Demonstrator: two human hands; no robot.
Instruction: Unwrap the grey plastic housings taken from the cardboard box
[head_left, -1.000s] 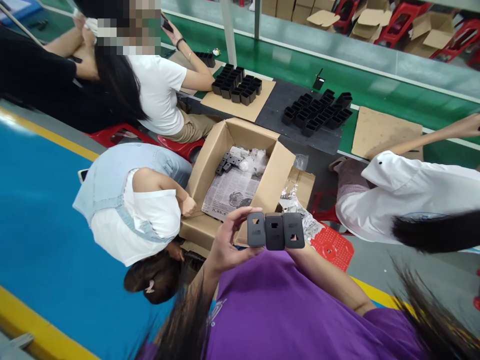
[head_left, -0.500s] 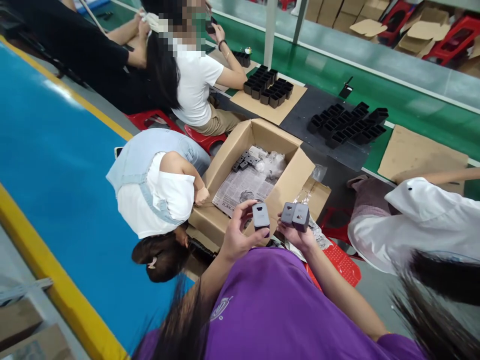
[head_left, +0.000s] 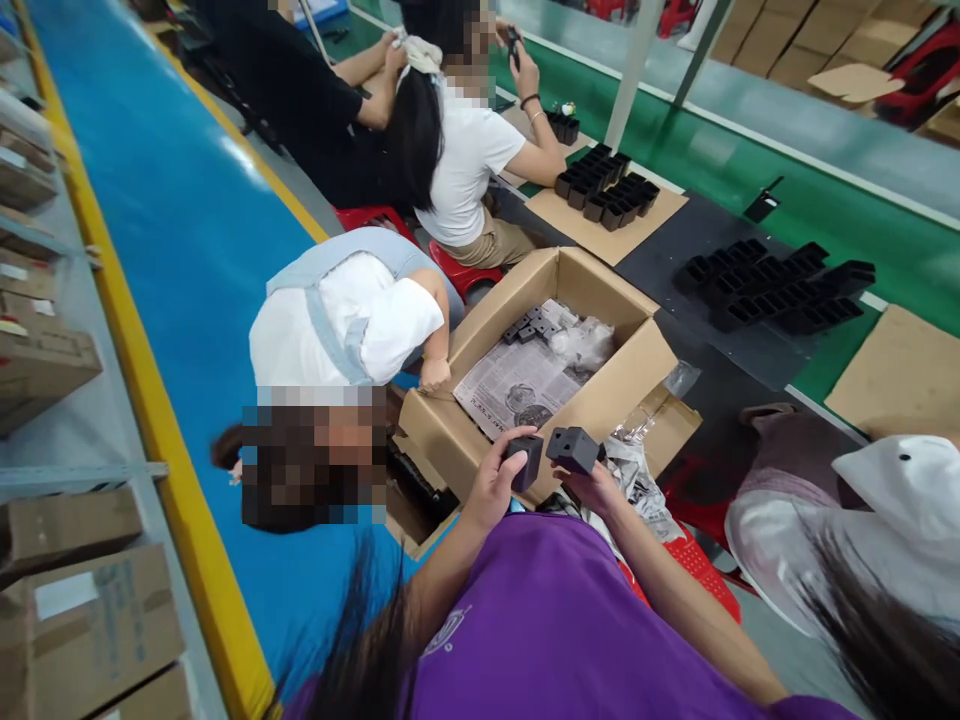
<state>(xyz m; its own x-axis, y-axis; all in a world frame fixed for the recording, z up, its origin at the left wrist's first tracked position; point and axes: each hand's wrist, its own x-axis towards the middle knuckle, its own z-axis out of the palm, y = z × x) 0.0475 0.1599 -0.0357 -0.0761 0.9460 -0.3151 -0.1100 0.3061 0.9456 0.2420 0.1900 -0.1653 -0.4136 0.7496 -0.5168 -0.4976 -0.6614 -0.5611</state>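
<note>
My left hand point(head_left: 493, 480) is closed around a small black plastic housing point(head_left: 528, 464), thumb on its near side. Close beside it, my right hand point(head_left: 592, 490) grips a pair of black housings point(head_left: 574, 450) pressed side by side, with small cutouts in their end faces. Just beyond my hands stands an open cardboard box point(head_left: 600, 385). Inside, newspaper point(head_left: 510, 385) lines the bottom, several similar housings point(head_left: 529, 325) lie near the far left corner, and crumpled clear plastic point(head_left: 585, 343) sits beside them.
A co-worker point(head_left: 337, 310) bends down left of the box. Rows of black housings point(head_left: 772, 280) stand on the dark bench mat, and more rest on a cardboard sheet point(head_left: 645, 225). A red stool point(head_left: 705, 570) is at my right, near another person in white point(head_left: 795, 520).
My view has swung left. Both hands have tilted the housings, so the grey end faces that pointed up at me now look dark and angled. The bending co-worker has shifted slightly.
</note>
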